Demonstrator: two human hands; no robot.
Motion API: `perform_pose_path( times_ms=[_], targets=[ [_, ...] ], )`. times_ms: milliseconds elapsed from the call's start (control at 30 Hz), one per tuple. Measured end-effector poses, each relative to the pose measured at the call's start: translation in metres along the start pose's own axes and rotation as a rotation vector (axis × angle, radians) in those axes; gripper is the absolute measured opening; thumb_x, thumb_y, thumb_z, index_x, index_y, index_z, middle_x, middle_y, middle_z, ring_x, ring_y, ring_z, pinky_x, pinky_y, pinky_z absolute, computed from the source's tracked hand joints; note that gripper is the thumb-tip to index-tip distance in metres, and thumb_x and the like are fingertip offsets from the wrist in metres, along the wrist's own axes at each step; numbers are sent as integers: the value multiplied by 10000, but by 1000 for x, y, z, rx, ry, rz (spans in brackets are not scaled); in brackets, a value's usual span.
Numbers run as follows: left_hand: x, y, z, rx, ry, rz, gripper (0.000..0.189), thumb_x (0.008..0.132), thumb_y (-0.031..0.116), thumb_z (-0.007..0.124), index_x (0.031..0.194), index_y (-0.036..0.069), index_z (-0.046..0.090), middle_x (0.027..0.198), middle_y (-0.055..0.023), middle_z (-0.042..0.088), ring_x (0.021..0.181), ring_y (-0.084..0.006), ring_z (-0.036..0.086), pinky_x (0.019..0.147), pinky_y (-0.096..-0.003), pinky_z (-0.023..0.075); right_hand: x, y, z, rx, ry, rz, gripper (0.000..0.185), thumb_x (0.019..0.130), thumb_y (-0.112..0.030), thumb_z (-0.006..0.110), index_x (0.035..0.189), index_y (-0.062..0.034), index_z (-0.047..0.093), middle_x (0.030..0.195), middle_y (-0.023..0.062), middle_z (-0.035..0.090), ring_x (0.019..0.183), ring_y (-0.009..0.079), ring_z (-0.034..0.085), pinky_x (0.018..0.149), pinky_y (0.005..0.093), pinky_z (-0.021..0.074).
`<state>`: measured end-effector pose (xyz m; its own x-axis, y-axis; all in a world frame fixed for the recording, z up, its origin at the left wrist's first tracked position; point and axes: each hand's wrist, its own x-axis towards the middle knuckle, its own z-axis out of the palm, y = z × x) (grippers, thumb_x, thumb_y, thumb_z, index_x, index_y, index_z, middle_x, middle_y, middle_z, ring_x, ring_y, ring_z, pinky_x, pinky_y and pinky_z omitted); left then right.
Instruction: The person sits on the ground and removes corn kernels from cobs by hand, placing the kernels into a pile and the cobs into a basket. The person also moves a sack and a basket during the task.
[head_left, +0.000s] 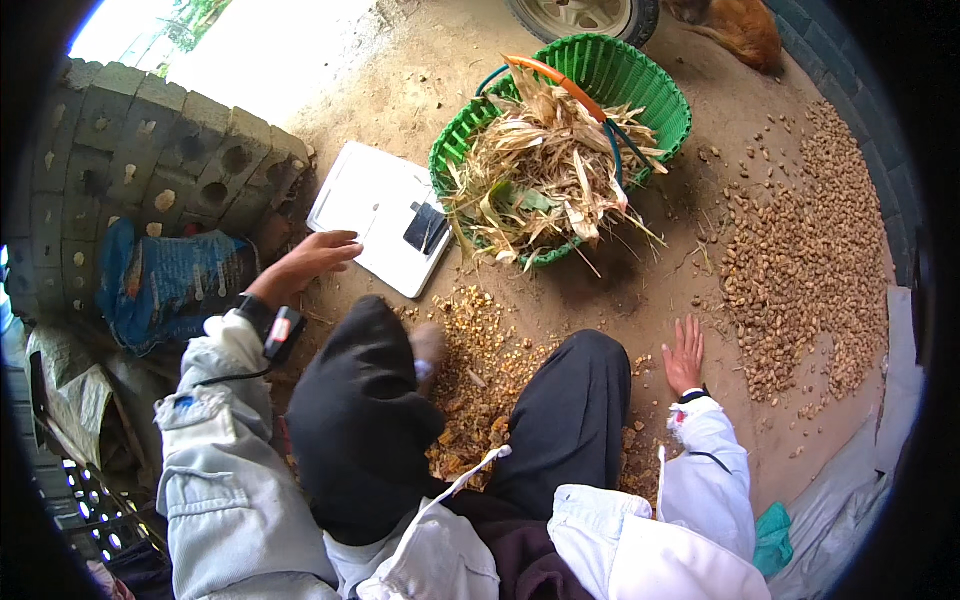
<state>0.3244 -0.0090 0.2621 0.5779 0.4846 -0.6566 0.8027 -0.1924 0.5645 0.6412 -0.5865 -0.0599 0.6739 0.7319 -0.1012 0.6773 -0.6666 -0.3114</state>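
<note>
My left hand (319, 253) is held over the near left edge of a white flat box or case (367, 195), with its fingers together and nothing in it. A black phone-like object (426, 228) lies on the white case. My right hand (683, 356) rests flat on the earth floor to the right of my knee, fingers extended, holding nothing. Ahead of me stands a green woven basket (660, 97) with an orange and blue handle (559, 78), filled with dry corn husks (540, 165). Loose corn kernels (480, 330) and yellow-brown crumbs (465, 427) lie between my legs.
Unshelled peanuts (810, 262) are spread on the floor at the right. A wheel (577, 15) and a brown animal (739, 34) are beyond the basket. At the left are a perforated block wall (180, 150) and a blue sack (180, 277). Grey sheeting (840, 517) lies at the lower right.
</note>
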Motion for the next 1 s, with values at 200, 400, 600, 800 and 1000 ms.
perform_pose_path(
  times_ms=[200, 400, 600, 800, 1000],
  targets=[
    [107, -1, 28, -359, -169, 132, 713, 930, 462, 582, 1417, -18, 384, 1467, -231, 345, 1362, -311, 359, 1072, -406, 382, 66, -29, -85, 643, -410, 339, 778, 975, -414, 521, 1505, 8, 138, 1529, 230, 248, 1404, 329, 296, 1132, 452, 275],
    [209, 10, 49, -716, -487, 232, 437, 972, 245, 555, 1368, 100, 437, 1341, -100, 473, 1206, -249, 525, 920, -418, 521, 155, -163, -126, 1415, -565, 372, 858, 955, -435, 558, 1513, -3, 71, 1522, 233, 249, 1419, 318, 269, 1092, 463, 346],
    [227, 25, 55, -663, -337, 11, 186, 870, 88, 536, 1055, 70, 545, 1053, -50, 561, 882, -155, 606, 736, -326, 549, 209, -244, -87, 1534, -368, 561, 382, 887, -201, 615, 1249, -98, 549, 1128, 15, 629, 1001, 182, 602, 837, 455, 475],
    [227, 17, 57, -884, -272, 137, 437, 788, 54, 502, 1213, 82, 405, 919, -74, 542, 757, -187, 604, 595, -336, 550, 210, -258, -94, 1398, -58, 535, 416, 790, 3, 551, 1205, 7, 570, 1065, 65, 647, 951, 200, 620, 847, 323, 481],
    [196, -16, 14, -1100, -212, 268, 324, 787, 69, 523, 1104, 6, 535, 965, -81, 613, 816, -199, 642, 659, -331, 561, 264, -318, -163, 1073, -127, 287, 363, 830, -103, 646, 1168, 28, 620, 1112, 85, 657, 1019, 156, 603, 889, 293, 465]
  ],
)
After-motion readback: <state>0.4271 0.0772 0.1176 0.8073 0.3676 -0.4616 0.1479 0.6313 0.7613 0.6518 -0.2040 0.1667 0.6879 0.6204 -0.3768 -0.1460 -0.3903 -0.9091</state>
